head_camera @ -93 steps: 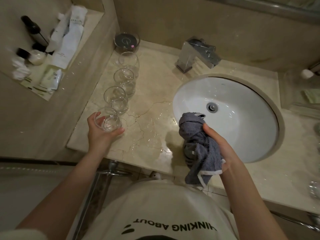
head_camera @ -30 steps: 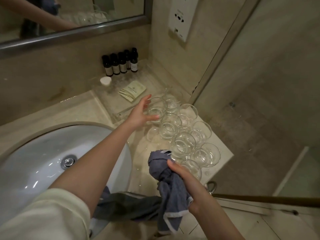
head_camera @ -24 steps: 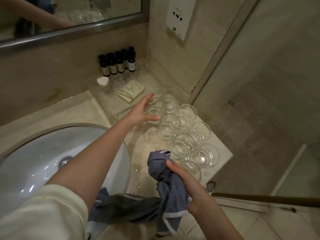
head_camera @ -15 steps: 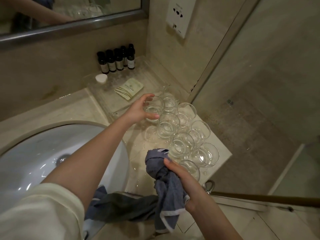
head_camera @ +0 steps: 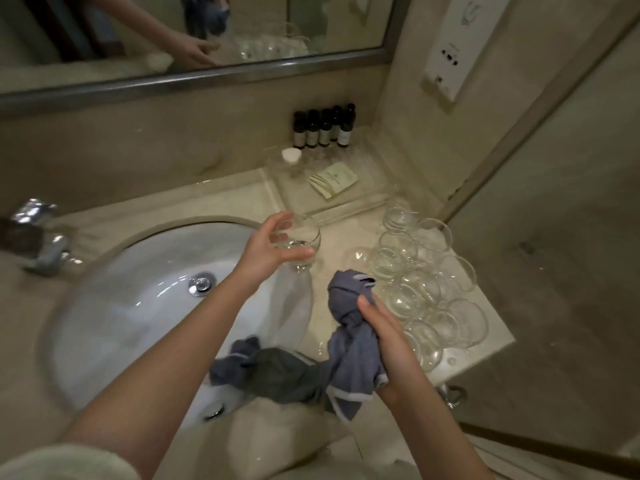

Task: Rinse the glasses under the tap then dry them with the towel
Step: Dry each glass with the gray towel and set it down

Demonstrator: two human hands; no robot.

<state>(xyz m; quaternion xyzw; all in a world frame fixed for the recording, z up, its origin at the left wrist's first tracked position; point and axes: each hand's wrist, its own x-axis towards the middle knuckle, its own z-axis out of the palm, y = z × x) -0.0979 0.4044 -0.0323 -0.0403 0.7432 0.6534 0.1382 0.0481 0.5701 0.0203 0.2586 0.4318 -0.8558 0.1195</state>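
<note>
My left hand [head_camera: 266, 247] grips a clear round glass [head_camera: 301, 242], lifted above the counter at the right rim of the white sink [head_camera: 114, 306]. My right hand [head_camera: 388, 334] holds a bunched blue-grey towel [head_camera: 349, 327] whose tail drapes over the sink's front edge. Several more clear glasses [head_camera: 422, 278] stand clustered on the counter's right end, just beyond the towel. The chrome tap [head_camera: 34, 233] sits at the far left behind the sink.
A clear tray [head_camera: 367, 199] holds several dark small bottles [head_camera: 323, 128], a white cap and a sachet against the back wall. A mirror [head_camera: 311, 26] hangs above. The counter ends at right beside a glass partition.
My left hand has lifted one glass out of the cluster and carried it left toward the sink. The view swung left, bringing the tap in. My right hand still holds the towel.
</note>
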